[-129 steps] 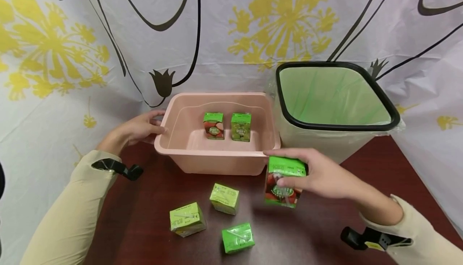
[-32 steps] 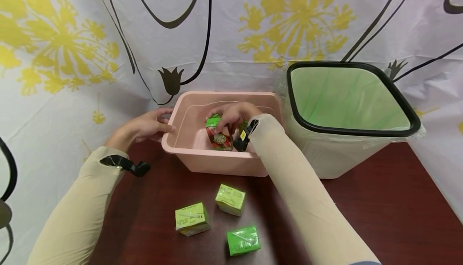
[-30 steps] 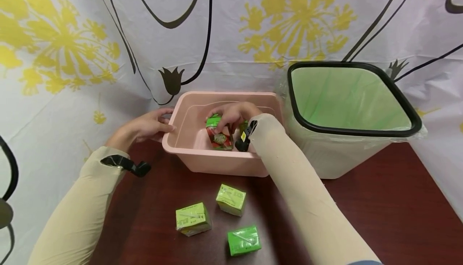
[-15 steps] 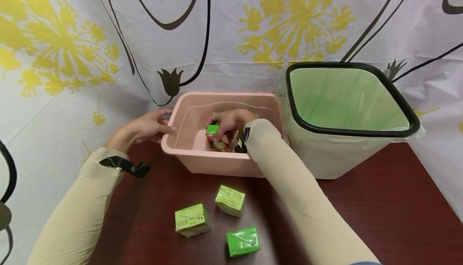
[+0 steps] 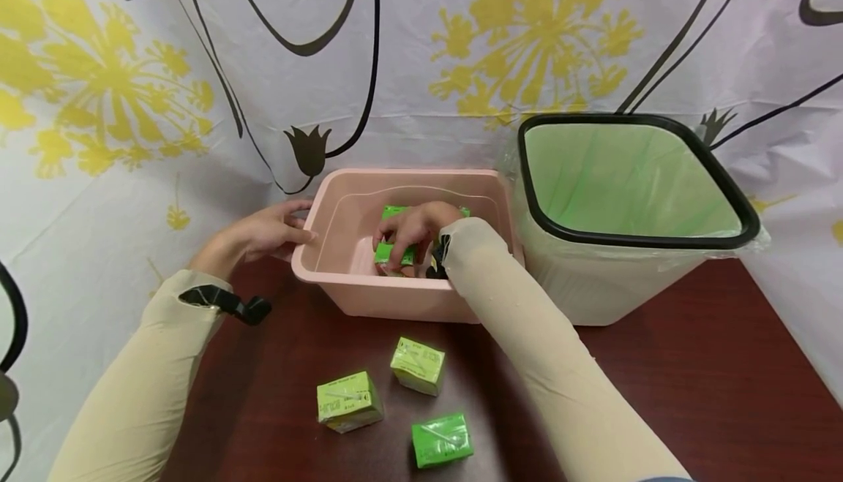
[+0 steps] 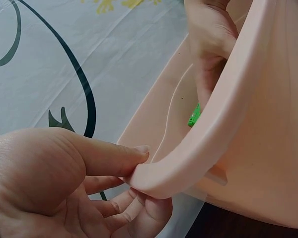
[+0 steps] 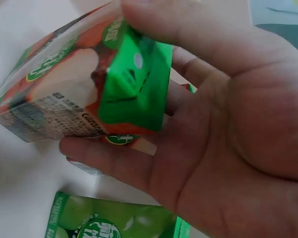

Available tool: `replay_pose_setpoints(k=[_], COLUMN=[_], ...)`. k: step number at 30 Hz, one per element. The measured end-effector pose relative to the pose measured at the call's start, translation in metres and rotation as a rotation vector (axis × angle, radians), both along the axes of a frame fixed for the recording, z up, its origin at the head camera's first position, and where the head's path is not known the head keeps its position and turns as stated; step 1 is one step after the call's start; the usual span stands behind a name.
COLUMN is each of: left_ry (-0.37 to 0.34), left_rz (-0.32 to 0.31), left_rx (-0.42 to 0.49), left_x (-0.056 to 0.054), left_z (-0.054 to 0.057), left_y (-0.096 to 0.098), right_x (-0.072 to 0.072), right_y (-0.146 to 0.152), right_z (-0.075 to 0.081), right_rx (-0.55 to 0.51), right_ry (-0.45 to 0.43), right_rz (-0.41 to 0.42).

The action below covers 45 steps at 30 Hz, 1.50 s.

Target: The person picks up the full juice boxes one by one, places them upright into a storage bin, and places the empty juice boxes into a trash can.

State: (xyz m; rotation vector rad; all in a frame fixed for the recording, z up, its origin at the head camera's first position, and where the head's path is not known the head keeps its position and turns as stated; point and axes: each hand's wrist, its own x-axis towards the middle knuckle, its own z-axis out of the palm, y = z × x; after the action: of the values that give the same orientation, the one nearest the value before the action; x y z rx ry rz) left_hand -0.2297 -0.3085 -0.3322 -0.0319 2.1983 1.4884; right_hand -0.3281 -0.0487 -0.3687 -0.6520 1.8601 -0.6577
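Observation:
Down inside the pink plastic tub [image 5: 395,300], my right hand [image 5: 421,227] grips a red juice carton [image 7: 74,84] with a green top, thumb on one side and fingers on the other. Another red carton [image 7: 121,140] shows partly behind it in the right wrist view, and a green juice carton [image 7: 114,218] lies below. My left hand [image 6: 79,183] pinches the tub's left rim, thumb on top and fingers beneath. On the table in front stand two yellow-green cartons [image 5: 349,401] and a bright green carton [image 5: 441,439].
Right beside the tub is a white bin [image 5: 573,284] with a black rim and a clear liner. A patterned white cloth [image 5: 408,50] hangs behind both. The dark red table [image 5: 691,350] reaches out to the right.
From in front of the tub's right corner, my right hand has brought the red carton into it, then lowered it further there. My left hand stays on the rim.

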Motion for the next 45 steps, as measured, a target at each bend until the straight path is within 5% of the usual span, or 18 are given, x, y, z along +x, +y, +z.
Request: replay_pose_setpoints(k=[8,13,14,18,27,37,45], left_ry=[0.006,0.0,0.0,0.002,0.006,0.016,0.021], left_rz=[-0.013,-0.014,-0.014,-0.017,-0.03,-0.042,-0.035], left_rx=[0.01,0.019,0.021,0.027,0.021,0.031,0.028], left_x=[0.001,0.002,0.002,0.001,0.002,0.003,0.003], left_z=[0.0,0.0,0.0,0.0,-0.001,-0.001,-0.002], left_y=[0.002,0.001,0.0,0.0,-0.002,-0.001,0.0], right_x=[-0.006,-0.005,0.005,0.013,0.062,0.12,0.155], right_y=[-0.004,-0.007,-0.005,-0.013,-0.027,0.011,0.064], right_z=[0.004,0.032,0.048,0.068,0.087,0.069,0.059], right_rx=[-0.134,-0.187,-0.175,-0.181,-0.202,-0.244,-0.279], right_ry=[-0.023,0.136,0.214,0.419,0.841,1.128,1.162], right_rz=[-0.056,-0.037,-0.019,0.073,0.33,0.373,0.4])
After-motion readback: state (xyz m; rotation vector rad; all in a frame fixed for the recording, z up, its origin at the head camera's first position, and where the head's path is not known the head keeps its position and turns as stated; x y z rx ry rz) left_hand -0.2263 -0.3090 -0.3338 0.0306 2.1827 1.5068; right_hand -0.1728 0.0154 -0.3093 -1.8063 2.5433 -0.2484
